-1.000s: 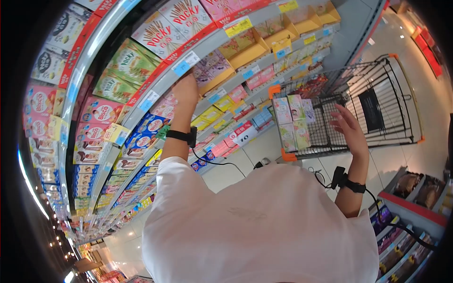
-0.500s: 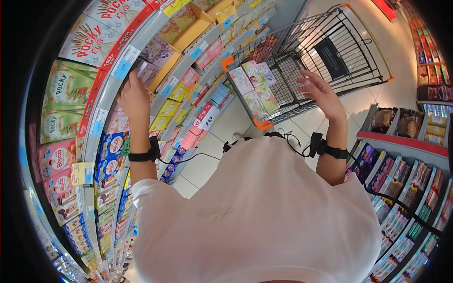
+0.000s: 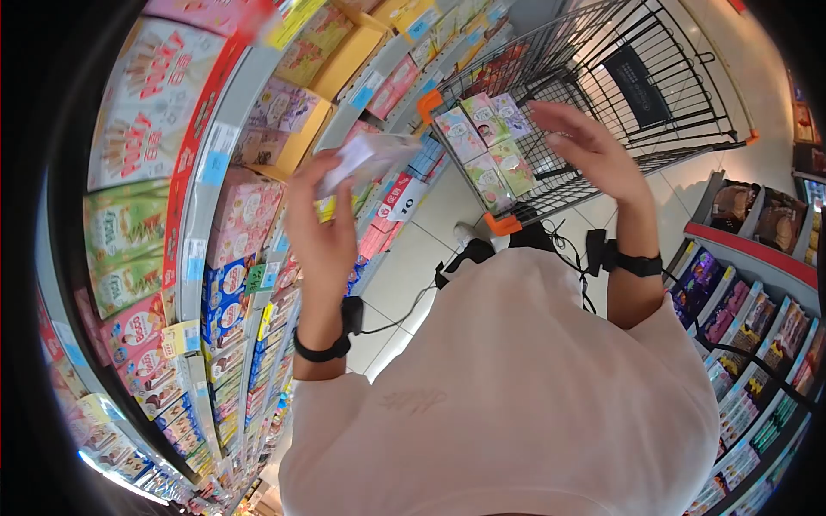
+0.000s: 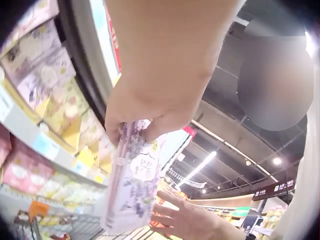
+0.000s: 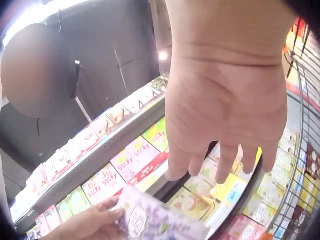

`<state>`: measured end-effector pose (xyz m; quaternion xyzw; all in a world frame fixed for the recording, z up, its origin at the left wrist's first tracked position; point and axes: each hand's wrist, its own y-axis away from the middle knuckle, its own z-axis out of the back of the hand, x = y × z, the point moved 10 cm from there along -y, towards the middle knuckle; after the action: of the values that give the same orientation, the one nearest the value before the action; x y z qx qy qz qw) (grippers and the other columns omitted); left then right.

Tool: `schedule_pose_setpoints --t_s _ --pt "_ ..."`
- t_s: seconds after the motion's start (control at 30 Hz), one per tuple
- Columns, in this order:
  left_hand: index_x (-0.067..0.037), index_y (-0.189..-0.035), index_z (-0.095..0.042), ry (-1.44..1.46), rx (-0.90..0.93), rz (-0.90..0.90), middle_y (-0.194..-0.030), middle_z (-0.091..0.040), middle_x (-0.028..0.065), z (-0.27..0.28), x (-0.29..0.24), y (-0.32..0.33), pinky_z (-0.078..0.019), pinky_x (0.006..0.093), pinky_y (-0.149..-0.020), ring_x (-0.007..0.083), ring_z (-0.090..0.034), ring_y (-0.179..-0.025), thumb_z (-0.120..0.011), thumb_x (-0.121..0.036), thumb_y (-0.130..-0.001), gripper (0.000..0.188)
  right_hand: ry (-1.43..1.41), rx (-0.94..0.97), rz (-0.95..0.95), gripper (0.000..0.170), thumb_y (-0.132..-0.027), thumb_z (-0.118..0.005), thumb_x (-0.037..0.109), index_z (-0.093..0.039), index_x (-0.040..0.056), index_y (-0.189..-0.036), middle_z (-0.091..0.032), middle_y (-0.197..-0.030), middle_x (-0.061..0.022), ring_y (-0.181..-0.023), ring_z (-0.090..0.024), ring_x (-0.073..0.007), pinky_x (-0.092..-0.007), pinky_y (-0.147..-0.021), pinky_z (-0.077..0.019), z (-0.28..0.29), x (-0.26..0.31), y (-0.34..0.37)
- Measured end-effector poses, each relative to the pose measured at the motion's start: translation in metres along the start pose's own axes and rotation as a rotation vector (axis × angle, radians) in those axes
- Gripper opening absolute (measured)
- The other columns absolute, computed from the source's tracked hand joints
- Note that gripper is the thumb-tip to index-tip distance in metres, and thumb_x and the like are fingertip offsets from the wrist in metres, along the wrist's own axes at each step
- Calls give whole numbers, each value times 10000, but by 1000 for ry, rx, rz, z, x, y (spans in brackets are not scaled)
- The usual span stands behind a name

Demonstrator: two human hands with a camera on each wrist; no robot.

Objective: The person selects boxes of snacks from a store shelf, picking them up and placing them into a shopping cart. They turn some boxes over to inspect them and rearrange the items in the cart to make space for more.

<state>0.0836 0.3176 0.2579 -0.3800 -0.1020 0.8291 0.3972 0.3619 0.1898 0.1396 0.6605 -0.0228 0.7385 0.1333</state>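
Clamping fingers point(image 3: 310, 175) on 1 end of the purple box point(image 4: 134, 185), likely keeping the other free, the left hand point(image 3: 323, 225) is at 10 o'clock; the right hand point(image 3: 601, 157), fingers apart, at 2.

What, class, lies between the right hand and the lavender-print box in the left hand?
Between the right hand and lavender-print box, the head view shows pastel boxes in the wire shopping cart, then blue shelf packs.

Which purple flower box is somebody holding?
The purple box gripped in the left hand, up in the air; the other purple boxes sit on the shelf or in the cart.
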Motion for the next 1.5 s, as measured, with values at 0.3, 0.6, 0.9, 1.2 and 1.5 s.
schedule_pose_setpoints --t_s 0.3,0.6,0.9,1.2,1.5 --pt "-14 -1152 -530 862 265 586 -1146 -600 111 -273 39 -43 -461 263 -877 144 -577 -1036 -588 35 -887 276 -203 243 -33 451 -884 -648 72 -502 -8 -1303 -621 -1141 -111 -1026 -574 -158 -310 -908 -459 42 -114 -73" --pt "-53 -1275 -523 605 575 1035 -1157 -561 36 -459 97 10 -447 272 -810 131 -525 -976 -568 -143 -925 364 -91 -141 -605 489 -845 -682 168 -529 -3 -1277 -639 -1095 -142 -935 -613 -220 -327 -831 -486 136 -416 -120" --pt "-72 -1276 -497 643 678 1398 -1213 -549 35 -516 124 108 -424 350 -902 185 -551 -1065 -550 -237 -945 374 265 -193 -662 498 -846 -647 255 -547 89 -1305 -645 -1101 -202 -931 -636 -362 -430 -819 -509 80 -506 -155" --pt "-55 -1277 -484 669 681 1527 -1239 -547 70 -533 138 140 -426 357 -914 207 -560 -1094 -537 -232 -953 372 145 -146 -683 584 -871 -574 307 -419 116 -1401 -670 -1006 -220 -1000 -625 -382 -458 -860 -489 53 -524 -189" --pt "-85 -1243 -519 708 672 1493 -1231 -560 46 -530 118 132 -429 333 -908 170 -565 -1074 -530 -186 -928 331 64 -126 -595 758 -849 -633 268 -269 17 -1465 -601 -1203 -248 -1069 -617 -335 -382 -897 -475 25 -536 -202"
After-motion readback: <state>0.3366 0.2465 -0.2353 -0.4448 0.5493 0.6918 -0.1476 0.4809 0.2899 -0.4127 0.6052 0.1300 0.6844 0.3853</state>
